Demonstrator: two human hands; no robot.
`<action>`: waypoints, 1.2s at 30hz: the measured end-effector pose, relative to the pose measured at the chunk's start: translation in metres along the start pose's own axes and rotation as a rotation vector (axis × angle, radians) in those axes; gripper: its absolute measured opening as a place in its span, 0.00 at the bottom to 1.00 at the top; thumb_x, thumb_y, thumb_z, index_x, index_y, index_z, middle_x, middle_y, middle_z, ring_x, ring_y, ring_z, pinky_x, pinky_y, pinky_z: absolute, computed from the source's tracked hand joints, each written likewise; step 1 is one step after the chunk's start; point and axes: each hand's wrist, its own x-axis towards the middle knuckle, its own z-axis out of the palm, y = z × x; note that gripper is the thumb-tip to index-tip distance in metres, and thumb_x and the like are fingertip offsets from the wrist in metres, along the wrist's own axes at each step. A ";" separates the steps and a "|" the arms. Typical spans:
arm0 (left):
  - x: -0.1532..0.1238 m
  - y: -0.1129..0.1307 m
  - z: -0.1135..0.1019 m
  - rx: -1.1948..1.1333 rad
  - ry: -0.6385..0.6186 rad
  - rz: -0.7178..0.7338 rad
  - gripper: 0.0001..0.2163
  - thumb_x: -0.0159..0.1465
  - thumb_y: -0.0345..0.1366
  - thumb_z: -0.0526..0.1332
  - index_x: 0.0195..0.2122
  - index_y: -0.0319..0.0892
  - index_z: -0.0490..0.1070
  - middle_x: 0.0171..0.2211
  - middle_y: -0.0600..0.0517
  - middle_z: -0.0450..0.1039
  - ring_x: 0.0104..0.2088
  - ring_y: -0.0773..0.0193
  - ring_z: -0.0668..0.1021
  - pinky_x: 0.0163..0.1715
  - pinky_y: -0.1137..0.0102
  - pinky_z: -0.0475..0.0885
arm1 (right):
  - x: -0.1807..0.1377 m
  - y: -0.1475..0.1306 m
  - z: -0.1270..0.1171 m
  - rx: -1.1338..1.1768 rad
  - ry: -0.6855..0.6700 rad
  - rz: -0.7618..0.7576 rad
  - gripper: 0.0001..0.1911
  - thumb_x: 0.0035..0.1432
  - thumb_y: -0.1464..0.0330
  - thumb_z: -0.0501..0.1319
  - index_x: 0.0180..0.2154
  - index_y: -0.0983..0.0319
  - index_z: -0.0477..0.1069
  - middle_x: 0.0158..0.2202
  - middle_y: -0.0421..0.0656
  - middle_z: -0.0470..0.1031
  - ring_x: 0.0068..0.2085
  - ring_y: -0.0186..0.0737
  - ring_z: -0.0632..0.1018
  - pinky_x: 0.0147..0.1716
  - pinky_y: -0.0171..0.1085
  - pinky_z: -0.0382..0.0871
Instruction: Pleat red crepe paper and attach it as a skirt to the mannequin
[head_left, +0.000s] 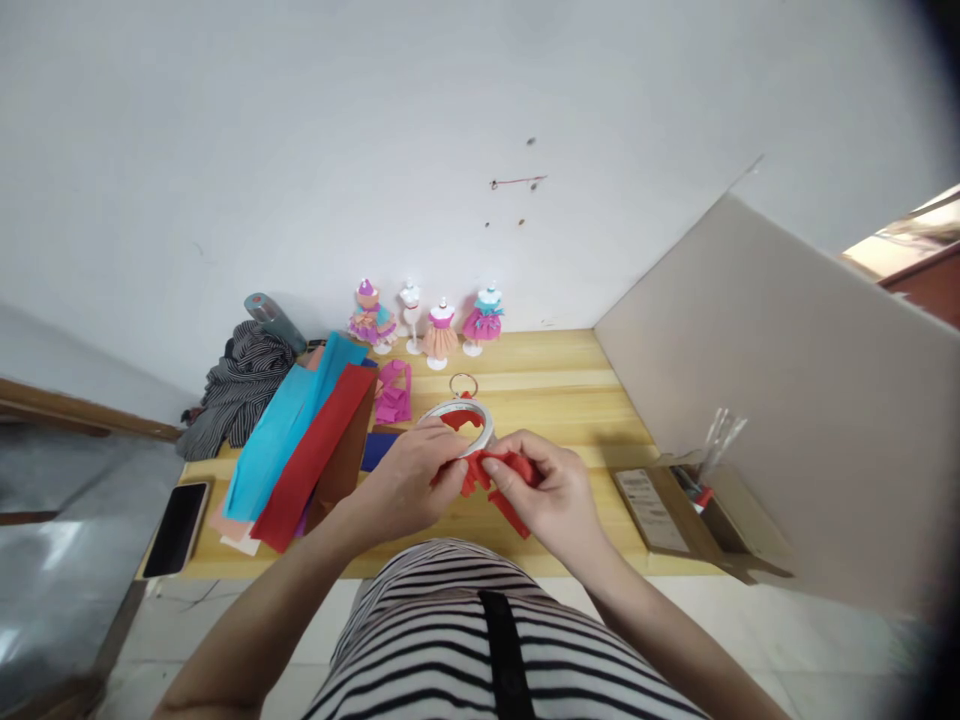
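Observation:
My left hand (416, 475) is closed on the near left side of a roll of tape (486, 420), its thumb beside the edge of some gathered red crepe paper (514, 512). With thumb and fingers pinched, my right hand (551, 490) grips the same crumpled red paper just right of the tape. One flat end of the paper hangs below the right fingers. More red shows inside the tape's ring. Just beyond the roll lies a thin metal ring (463, 384) on the wooden table (555, 375). My fingers partly hide the paper and the roll.
Small dress-form figures, one in a pink skirt (482, 322), stand by the wall. Left are blue crepe paper (274, 430), red strips (315, 460), a phone (176, 530), striped cloth (247, 390) and a bottle (274, 320). An open cardboard box (675, 515) stands right, beside an upright panel (750, 390).

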 end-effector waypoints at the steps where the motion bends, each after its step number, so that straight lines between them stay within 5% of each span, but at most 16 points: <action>1: 0.000 0.000 0.000 0.005 -0.007 0.000 0.12 0.64 0.25 0.51 0.24 0.41 0.60 0.22 0.54 0.63 0.28 0.66 0.65 0.30 0.71 0.59 | 0.000 0.001 0.000 -0.007 0.002 0.004 0.07 0.54 0.67 0.61 0.26 0.62 0.73 0.18 0.37 0.69 0.20 0.30 0.63 0.20 0.31 0.60; 9: 0.000 -0.003 0.000 0.034 -0.001 -0.014 0.12 0.63 0.24 0.50 0.23 0.41 0.58 0.22 0.55 0.60 0.28 0.66 0.64 0.30 0.71 0.59 | -0.001 0.004 -0.004 -0.039 -0.001 0.029 0.09 0.57 0.66 0.60 0.28 0.62 0.73 0.19 0.38 0.70 0.20 0.32 0.66 0.21 0.32 0.60; 16: 0.003 -0.004 0.001 0.012 -0.031 -0.012 0.11 0.64 0.25 0.50 0.25 0.41 0.61 0.24 0.54 0.65 0.29 0.65 0.67 0.31 0.71 0.61 | -0.004 0.001 -0.001 -0.057 -0.145 -0.152 0.07 0.59 0.69 0.59 0.30 0.60 0.73 0.23 0.39 0.73 0.22 0.33 0.69 0.24 0.33 0.64; 25: 0.001 -0.003 -0.002 0.010 -0.032 0.015 0.12 0.64 0.24 0.51 0.23 0.42 0.57 0.22 0.55 0.62 0.28 0.66 0.65 0.30 0.71 0.60 | 0.001 0.005 -0.002 -0.025 -0.021 -0.011 0.07 0.55 0.67 0.61 0.25 0.60 0.69 0.19 0.36 0.67 0.20 0.31 0.64 0.20 0.32 0.58; 36: 0.003 0.000 -0.002 -0.001 -0.060 -0.006 0.11 0.62 0.25 0.49 0.23 0.42 0.55 0.22 0.55 0.59 0.28 0.65 0.64 0.30 0.71 0.59 | 0.004 0.010 0.005 0.112 -0.021 0.138 0.12 0.51 0.65 0.62 0.21 0.59 0.61 0.16 0.33 0.59 0.19 0.29 0.59 0.18 0.31 0.53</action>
